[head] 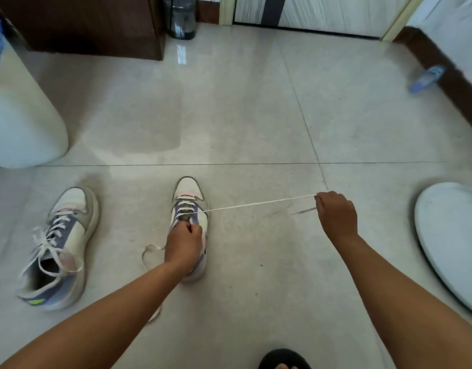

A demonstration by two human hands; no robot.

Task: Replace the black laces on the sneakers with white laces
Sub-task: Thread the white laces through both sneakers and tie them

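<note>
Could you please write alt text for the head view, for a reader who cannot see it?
A right hand pulls a white lace taut from the middle sneaker while the left hand steadies it. A second sneaker, laced white, lies to the left on the tiled floor.

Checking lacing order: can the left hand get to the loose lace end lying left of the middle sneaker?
Probably yes. The left hand holds the middle sneaker; the loose lace end lies on bare floor beside its wrist, unobstructed.

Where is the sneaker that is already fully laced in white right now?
In the head view, the laced sneaker lies on the floor tiles at lower left, apart from the sneaker being laced, left of the left hand.
</note>
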